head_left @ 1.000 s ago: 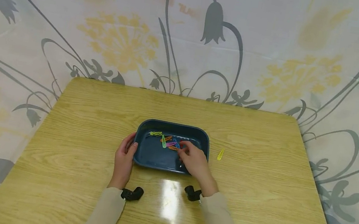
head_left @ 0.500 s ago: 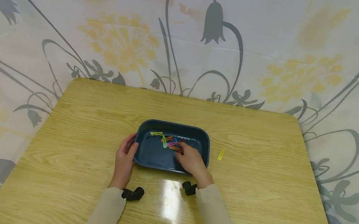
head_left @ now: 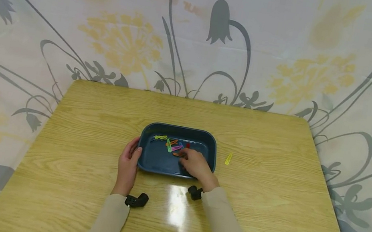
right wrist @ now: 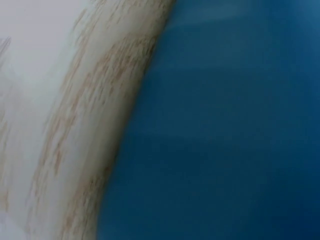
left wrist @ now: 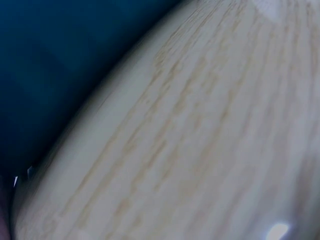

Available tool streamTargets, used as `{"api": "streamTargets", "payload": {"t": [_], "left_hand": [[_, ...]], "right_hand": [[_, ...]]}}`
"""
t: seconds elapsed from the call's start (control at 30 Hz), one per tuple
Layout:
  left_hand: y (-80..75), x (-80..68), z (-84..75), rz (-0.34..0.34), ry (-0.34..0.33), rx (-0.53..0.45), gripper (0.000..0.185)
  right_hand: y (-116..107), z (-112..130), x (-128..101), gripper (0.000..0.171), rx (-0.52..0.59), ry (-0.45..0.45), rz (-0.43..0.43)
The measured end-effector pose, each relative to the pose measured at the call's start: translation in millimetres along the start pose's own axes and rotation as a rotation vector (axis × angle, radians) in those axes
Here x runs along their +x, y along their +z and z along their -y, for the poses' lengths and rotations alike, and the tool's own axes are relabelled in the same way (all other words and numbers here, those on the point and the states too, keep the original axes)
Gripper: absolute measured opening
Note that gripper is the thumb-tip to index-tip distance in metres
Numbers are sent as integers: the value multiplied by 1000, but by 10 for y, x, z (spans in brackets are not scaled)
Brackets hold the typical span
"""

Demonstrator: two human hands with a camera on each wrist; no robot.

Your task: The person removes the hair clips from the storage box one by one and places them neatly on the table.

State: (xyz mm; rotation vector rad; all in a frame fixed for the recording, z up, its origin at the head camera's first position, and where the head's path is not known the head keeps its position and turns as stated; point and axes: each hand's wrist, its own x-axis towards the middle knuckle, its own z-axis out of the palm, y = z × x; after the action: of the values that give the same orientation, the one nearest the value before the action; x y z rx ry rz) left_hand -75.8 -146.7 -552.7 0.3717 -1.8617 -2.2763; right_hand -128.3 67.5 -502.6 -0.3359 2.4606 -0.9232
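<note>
A dark blue rectangular tray (head_left: 160, 164) sits on the table in the head view. My left hand (head_left: 128, 165) grips its left end, thumb at the rim and fingers along the outer wall. My right hand (head_left: 198, 166) reaches in over the front right part, curled fingertips pinching one end of an orange hair clip (head_left: 177, 154). Beside that lie a pink hair clip (head_left: 176, 147), a green hair clip (head_left: 168, 145), yellow-green hair clips (head_left: 160, 138), and a red hair clip (head_left: 187, 145). Blue clips are partly hidden by the fingers. Both wrist views show only tray wall and table.
A single yellow hair clip (head_left: 228, 158) lies on the wooden table (head_left: 270, 186), right of the tray. Floral fabric (head_left: 194, 64) hangs behind the table and along both sides. Each wrist wears a small black camera.
My right hand has shifted slightly left within the tray, from the blue and red clips to the orange one, uncovering the red clip. The left hand keeps its place on the tray.
</note>
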Motion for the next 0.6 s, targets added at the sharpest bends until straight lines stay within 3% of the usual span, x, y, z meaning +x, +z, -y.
{"api": "streamTargets", "payload": {"t": [0.3, 0.6], "left_hand": [[-22, 2, 7, 6, 6, 1, 37], [-32, 4, 21, 3, 8, 34, 39]], "right_hand": [[2, 37, -40, 19, -50, -13, -72], [7, 40, -42, 13, -42, 3, -81]]}}
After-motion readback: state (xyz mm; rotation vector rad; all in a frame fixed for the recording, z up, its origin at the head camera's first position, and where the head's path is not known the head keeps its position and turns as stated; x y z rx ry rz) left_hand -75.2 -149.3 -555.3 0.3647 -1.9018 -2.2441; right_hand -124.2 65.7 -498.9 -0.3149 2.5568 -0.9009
